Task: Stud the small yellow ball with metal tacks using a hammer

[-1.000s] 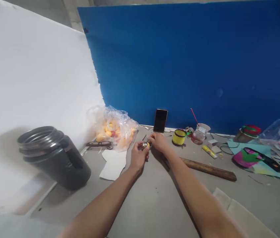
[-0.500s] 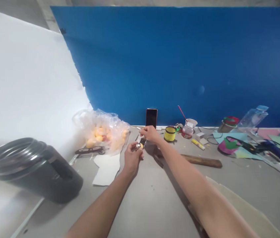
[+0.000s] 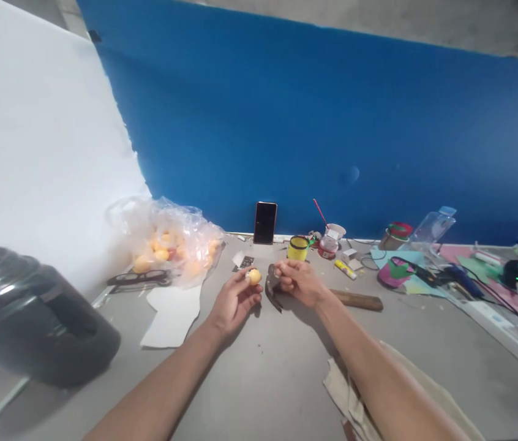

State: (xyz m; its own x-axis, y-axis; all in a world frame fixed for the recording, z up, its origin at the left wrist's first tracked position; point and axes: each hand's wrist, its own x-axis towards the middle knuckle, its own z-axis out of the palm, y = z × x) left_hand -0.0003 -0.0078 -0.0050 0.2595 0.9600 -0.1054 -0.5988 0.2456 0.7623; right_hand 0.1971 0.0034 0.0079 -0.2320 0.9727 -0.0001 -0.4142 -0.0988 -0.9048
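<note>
Between the thumb and fingers of my left hand (image 3: 234, 301) is a small round yellow ball (image 3: 254, 277), raised above the table. To its right, my right hand (image 3: 302, 283) is closed in a pinch; a tiny pale or shiny bit may show at its fingertips, too small to name. Under and behind that hand lies a hammer (image 3: 357, 300), its dark claw head towards the left hand and its wooden handle to the right. Just beyond the left hand is a small black-and-white patterned piece (image 3: 246, 262) on the table.
A clear plastic bag (image 3: 180, 220) of yellow-orange round things, glasses (image 3: 139, 277) and white paper (image 3: 171, 315) lie left. A large dark bottle (image 3: 43, 318) stands nearer. A phone (image 3: 265, 222) leans on the blue board; a yellow tub (image 3: 297, 248) and glue stick (image 3: 345, 269) sit right.
My right hand has moved right and nearer, away from the left hand, to over the hammer head. My left hand has turned so the yellow ball shows plainly. The view has shifted right.
</note>
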